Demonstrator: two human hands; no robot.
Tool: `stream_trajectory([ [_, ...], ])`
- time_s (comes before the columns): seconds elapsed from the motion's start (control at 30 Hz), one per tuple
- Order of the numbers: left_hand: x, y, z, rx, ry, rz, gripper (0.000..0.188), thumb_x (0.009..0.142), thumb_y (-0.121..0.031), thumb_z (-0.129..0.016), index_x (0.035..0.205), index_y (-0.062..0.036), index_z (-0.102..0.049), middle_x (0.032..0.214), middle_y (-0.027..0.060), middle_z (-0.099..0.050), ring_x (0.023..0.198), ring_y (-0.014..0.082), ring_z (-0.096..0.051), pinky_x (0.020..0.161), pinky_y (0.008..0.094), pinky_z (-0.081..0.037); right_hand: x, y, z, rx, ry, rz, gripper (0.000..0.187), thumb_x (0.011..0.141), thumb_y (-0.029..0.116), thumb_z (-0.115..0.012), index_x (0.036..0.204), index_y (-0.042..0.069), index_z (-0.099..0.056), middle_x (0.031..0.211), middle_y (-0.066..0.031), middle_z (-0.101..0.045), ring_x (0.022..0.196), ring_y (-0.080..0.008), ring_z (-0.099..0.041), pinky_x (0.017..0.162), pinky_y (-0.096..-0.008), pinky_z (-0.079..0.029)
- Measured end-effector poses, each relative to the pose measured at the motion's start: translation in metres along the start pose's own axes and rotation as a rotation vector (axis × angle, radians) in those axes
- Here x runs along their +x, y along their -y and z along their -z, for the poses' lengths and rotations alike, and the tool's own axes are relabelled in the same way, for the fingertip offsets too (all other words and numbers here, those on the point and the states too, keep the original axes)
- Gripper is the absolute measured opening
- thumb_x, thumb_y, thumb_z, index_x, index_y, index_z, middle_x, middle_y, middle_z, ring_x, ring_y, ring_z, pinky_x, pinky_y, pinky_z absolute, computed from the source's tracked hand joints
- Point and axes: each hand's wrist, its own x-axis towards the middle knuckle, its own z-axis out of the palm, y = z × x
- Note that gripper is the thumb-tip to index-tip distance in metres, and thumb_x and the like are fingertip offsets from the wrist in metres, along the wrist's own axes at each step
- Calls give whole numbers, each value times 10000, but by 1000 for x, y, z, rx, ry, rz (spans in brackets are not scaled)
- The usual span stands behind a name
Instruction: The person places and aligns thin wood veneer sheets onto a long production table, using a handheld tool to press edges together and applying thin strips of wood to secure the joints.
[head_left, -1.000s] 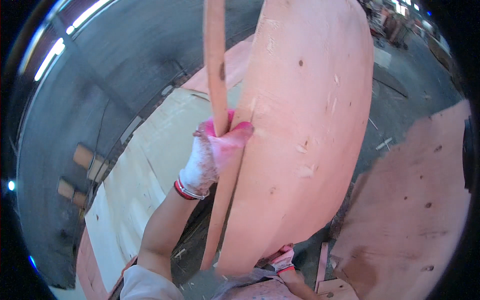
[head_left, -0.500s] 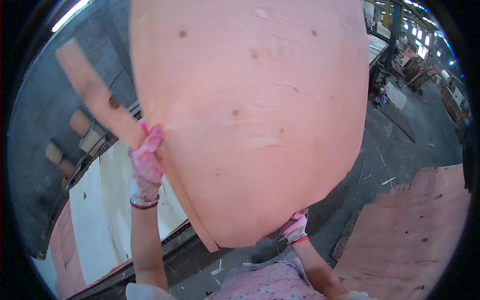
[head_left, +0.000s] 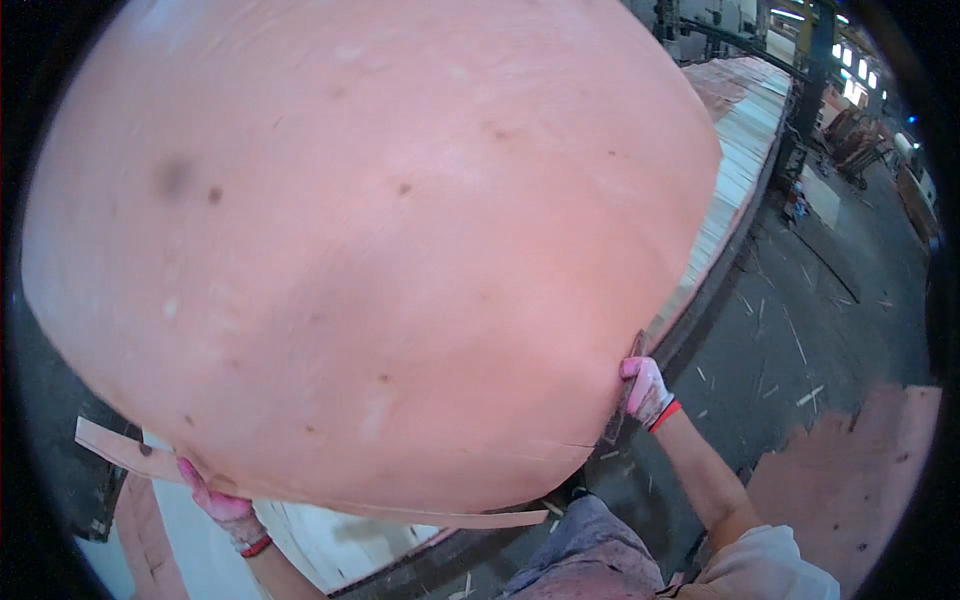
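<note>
A large pinkish wood veneer sheet (head_left: 420, 270) with small brown knots bows up in front of me and fills most of the view. My left hand (head_left: 222, 505), in a pink-and-white glove, is closed on its near left edge. The same hand pinches a narrow veneer strip (head_left: 115, 445), which juts out to the left and seems to run along the sheet's lower edge. At the sheet's right edge my gloved right hand (head_left: 648, 390) is closed on the rim. A dark, rough flat piece (head_left: 620, 410) lies against that hand; its kind is unclear.
Pale veneer (head_left: 340, 545) lies on a long low bed beneath the sheet, and more of it (head_left: 745, 155) shows at the upper right. A ragged pinkish sheet (head_left: 860, 490) lies at the lower right. Wood splinters (head_left: 810, 395) are scattered over the grey floor (head_left: 720, 440). A dark post (head_left: 812, 80) stands behind.
The sheet has swung round and spread leftward over the bed. My left hand has moved down and left with the strip; my right hand has moved up and slightly right.
</note>
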Motion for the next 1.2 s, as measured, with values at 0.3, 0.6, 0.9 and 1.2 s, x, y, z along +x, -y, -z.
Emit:
stream_trajectory([
  [0.3,9,197,11,99,-799,171,471,926,-317,-442,1296,-26,-458,1317,122,-487,1211,278,-471,1034,469,-376,281,133,-90,-120,20,962,533,845,-37,-520,1336,59,-335,1171,-73,-524,1001,-184,-555,907,-339,-462],
  [0.6,39,377,-4,-291,-1102,514,301,930,-301,-485,1109,-68,-552,1015,92,-612,929,248,-603,785,386,-537,188,-47,-100,-929,90,-174,348,956,192,-528,1234,-16,-496,1068,-134,-633,908,-233,-656,815,-372,-551],
  [0.9,-26,397,95,-437,-863,853,219,918,-296,-475,1021,-127,-568,899,55,-639,797,190,-613,593,343,-520,283,-251,-98,-73,-179,-268,443,898,357,-615,1225,93,-476,1121,-71,-596,1020,-219,-576,823,-368,-488],
  [1.2,-78,231,255,-75,-754,563,302,935,-381,-444,814,-144,-587,693,3,-571,562,175,-541,468,281,-446,304,-240,-146,-404,-452,19,436,787,188,-731,1151,103,-506,1052,-44,-595,862,-158,-558,667,-339,-451],
])
